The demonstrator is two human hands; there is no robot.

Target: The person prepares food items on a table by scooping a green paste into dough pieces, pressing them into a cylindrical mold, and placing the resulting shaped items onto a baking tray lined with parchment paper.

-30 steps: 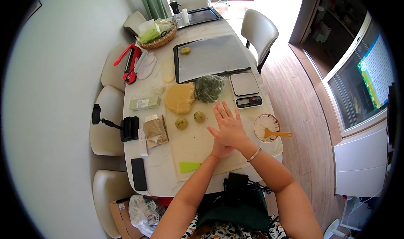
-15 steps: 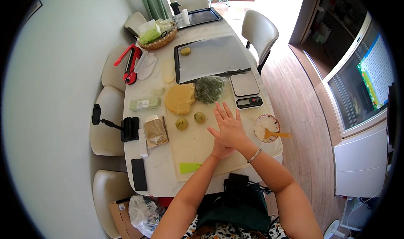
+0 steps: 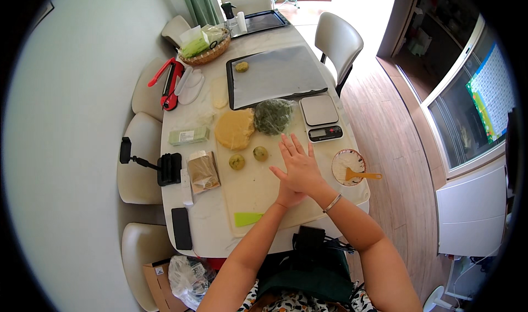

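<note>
A: Where does the dough lie relative to the hands?

B: Two small balls, both on the pale mat (image 3: 247, 191), left of the right hand (image 3: 300, 166). The nearer ball (image 3: 260, 153) sits just off the thumb, not touching; the farther ball (image 3: 236, 161) lies more to the left. A dark green mass (image 3: 273, 117) is just beyond the fingertips, a yellow mass (image 3: 234, 129) beside it on the left.

A: Pose?

B: Forearms enter from the lower edge and meet above the mat. Right hand flat on top, fingers straight and slightly fanned, pointing forward, thumb out to the left. A silver bracelet (image 3: 332, 202) is on that wrist. The left hand (image 3: 293, 196) is underneath, mostly covered; the two seem pressed together. Cannot tell how its fingers are set, or whether anything lies between the palms.

A: Appearance of the dough?

B: Balls: rounded, dull yellow-green, darker patches. Yellow mass: broad, flattened, uneven edge. Green mass: roundish, under clear film. One similar lumpy piece (image 3: 242, 67) rests on the paper-lined tray (image 3: 230, 86), near its far left corner.

A: Other items near the hands?

B: Right: scale (image 3: 320, 110), bowl (image 3: 360, 157) of white powder with an orange spatula (image 3: 364, 175) across the rim. Lime-green scraper (image 3: 247, 219) by the left forearm.
</note>
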